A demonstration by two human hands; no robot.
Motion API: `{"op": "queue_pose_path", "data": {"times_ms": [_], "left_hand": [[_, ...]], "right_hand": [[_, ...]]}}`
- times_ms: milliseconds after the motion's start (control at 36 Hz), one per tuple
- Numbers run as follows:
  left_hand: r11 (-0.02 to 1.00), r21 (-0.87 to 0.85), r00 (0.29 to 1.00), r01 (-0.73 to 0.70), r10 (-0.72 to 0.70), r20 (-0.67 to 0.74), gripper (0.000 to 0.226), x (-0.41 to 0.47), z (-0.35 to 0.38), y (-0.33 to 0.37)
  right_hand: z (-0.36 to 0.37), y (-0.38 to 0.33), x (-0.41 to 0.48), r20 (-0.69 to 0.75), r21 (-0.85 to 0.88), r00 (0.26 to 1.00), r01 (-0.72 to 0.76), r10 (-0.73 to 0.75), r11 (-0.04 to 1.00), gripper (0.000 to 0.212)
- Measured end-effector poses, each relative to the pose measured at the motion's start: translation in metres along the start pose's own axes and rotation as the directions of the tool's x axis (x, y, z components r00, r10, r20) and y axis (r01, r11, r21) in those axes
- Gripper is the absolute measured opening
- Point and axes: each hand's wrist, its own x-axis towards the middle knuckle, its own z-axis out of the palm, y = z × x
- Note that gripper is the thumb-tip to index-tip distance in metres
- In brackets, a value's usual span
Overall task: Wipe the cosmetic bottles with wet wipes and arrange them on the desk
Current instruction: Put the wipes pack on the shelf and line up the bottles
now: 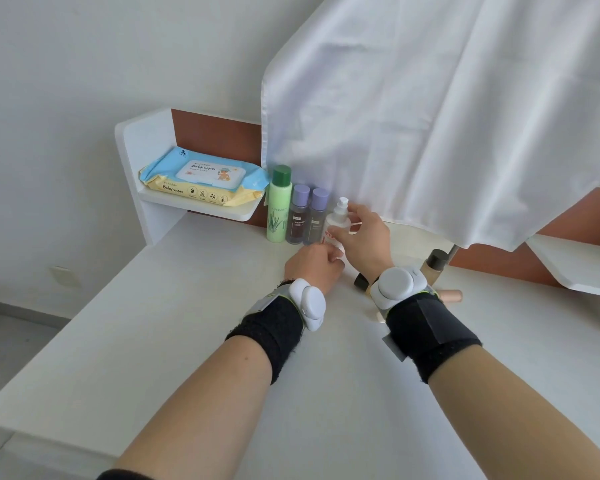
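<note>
A white pump bottle (336, 218) stands on the white desk (160, 323), at the right end of a row with a green bottle (279, 206) and two purple-capped bottles (299, 216) (318, 214). My right hand (366, 237) is wrapped around the pump bottle, thumb in front and fingers behind. My left hand (312, 268) is curled closed at the bottle's base. A bit of white shows at its fingertips; I cannot tell whether it is a wipe. Two packs of baby wipes (201, 180) lie on the left shelf.
Beige bottles with dark caps (434, 263) (361, 281) and a pinkish tube (451, 295) lie on the desk behind my right wrist. A white cloth (430, 116) hangs over the back of the desk. A second white shelf (575, 265) juts out at the right.
</note>
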Motion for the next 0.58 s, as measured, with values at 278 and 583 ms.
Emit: {"op": "queue_pose_path", "data": {"times_ms": [278,583], "left_hand": [[1.000,0.006,1.000,-0.002,0.002,0.015,0.032,0.004,0.002,-0.001],[1.000,-0.016,1.000,-0.007,0.008,0.028,0.031,0.000,0.000,-0.002]], "right_hand": [[-0.004,0.000,-0.004,0.021,0.037,1.000,0.009,-0.010,0.999,0.045],[-0.021,0.004,-0.009,-0.032,0.098,0.997,-0.071,0.074,0.993,0.027]]}}
